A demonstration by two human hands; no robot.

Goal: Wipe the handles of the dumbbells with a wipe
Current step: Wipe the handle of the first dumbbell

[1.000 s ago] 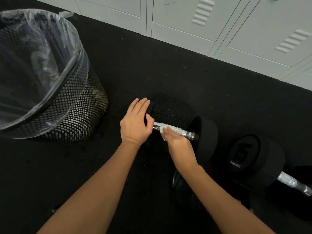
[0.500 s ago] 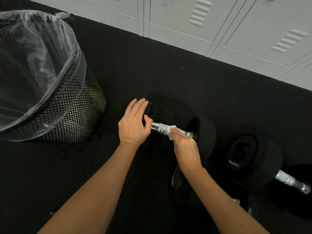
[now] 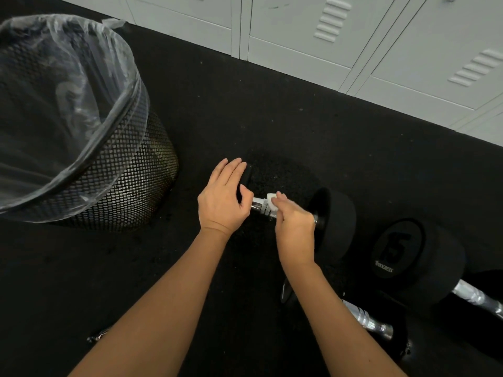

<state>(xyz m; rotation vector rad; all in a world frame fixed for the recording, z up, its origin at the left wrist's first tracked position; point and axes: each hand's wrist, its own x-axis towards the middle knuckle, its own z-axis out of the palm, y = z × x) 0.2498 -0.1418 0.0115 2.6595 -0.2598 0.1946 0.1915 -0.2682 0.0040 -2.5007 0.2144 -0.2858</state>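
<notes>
A black dumbbell (image 3: 337, 221) lies on the dark floor, its chrome handle (image 3: 258, 205) running left to right. My left hand (image 3: 221, 200) rests flat on the dumbbell's left head, fingers straight, thumb by the handle. My right hand (image 3: 294, 224) grips the handle with a white wipe (image 3: 270, 200) wrapped around it. A second dumbbell marked 15 (image 3: 408, 251) lies to the right, its handle (image 3: 476, 296) showing. A third chrome handle (image 3: 364, 318) shows under my right forearm.
A black mesh bin (image 3: 130, 186) lined with a clear bag stands at the left. Grey lockers (image 3: 326, 44) run along the back. A small crumpled scrap (image 3: 99, 336) lies on the floor near my left forearm.
My right hand has slid the wipe along the handle, first right toward the far head, then back left toward my left hand. The left hand has stayed put.
</notes>
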